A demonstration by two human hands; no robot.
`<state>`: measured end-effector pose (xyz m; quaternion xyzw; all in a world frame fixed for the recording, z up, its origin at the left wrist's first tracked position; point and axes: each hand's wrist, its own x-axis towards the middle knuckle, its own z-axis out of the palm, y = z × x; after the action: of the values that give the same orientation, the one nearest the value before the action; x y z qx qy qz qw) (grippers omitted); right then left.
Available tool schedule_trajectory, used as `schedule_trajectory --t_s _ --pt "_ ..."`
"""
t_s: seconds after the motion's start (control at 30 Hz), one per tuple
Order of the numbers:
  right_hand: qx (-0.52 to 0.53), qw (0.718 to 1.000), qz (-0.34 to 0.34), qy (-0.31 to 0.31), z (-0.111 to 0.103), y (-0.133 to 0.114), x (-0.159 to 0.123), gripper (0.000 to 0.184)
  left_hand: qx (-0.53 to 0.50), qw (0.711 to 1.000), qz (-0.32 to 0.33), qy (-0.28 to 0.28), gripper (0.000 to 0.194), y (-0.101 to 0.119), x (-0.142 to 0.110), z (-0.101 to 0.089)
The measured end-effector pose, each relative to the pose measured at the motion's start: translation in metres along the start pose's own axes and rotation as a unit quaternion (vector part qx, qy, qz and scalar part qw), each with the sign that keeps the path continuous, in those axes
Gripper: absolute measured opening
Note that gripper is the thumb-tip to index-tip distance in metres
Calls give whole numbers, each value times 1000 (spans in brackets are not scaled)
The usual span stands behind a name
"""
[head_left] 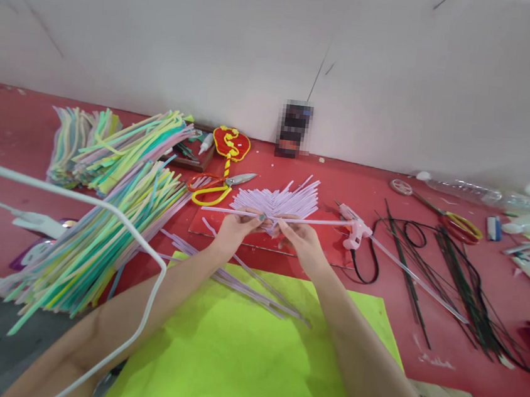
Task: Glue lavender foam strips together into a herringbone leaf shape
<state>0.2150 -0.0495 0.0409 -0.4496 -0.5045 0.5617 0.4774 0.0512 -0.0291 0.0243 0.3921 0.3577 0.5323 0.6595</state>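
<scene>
A long lavender pipe cleaner runs level between my two hands, its ends sticking out to both sides. My left hand pinches it near the middle with thumb and forefinger. Just to the right, my right hand grips the same stem, fingers closed. Right behind them lies a fan of short lavender pipe cleaner pieces in a feather-like shape on a red board; my fingers hide its lower tip. Loose lavender pipe cleaners lie below my left hand, partly over a yellow-green sheet.
Scissors lie to the left, beside bundles of coloured pipe cleaners. A pink glue gun with a black cord sits at right, near dark green wires and more scissors. A white cable arches across the left foreground.
</scene>
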Motion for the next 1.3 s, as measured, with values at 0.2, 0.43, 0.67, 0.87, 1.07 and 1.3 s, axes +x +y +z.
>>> schedule_trajectory --t_s 0.2,0.43,0.67,0.87,1.07,1.3 --pt "-53 996 -46 63 -1 3 3 34 88 994 -13 -57 42 5 -3 1" --pt "-88 994 -62 30 -4 7 3 31 146 979 -47 -137 39 9 -3 1" --pt "-62 996 -52 33 -4 6 3 31 134 985 -23 -108 41 5 0 -2" --pt "-40 998 -25 28 -2 4 1 30 145 986 -2 -87 42 2 0 -4" --pt "-47 995 -53 64 -5 8 3 26 189 974 -14 -124 34 4 -3 0" --pt "145 942 -90 290 -29 -3 10 32 182 982 52 -12 32 0 2 -5"
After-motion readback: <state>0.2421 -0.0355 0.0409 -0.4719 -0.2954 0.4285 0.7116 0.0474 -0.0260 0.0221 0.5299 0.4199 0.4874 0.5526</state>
